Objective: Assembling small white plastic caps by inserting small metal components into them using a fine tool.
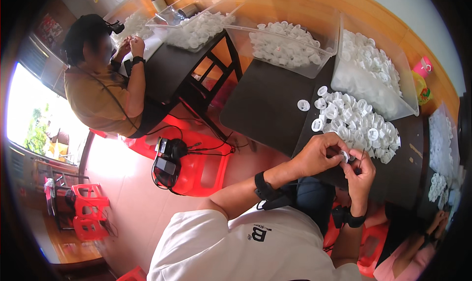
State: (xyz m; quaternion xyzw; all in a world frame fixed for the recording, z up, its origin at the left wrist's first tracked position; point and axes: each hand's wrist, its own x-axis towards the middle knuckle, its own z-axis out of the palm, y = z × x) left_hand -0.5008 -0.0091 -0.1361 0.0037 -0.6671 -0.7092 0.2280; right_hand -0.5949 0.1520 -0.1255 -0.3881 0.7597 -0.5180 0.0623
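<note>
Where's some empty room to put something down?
On the dark tabletop, left of the lone white plastic piece, in front of the clear bin. Crowded: the heap of white plastic pieces just beyond the left hand.

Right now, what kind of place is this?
Probably a small workroom where people do handwork: white plastic parts lie heaped on a dark table, a big clear bin behind them holds lots more, and another person sits at a second table.

Red stools (194, 177) on pinkish floor (132, 192), dark tables (265, 94), orange-panelled wall (368, 15)
</note>
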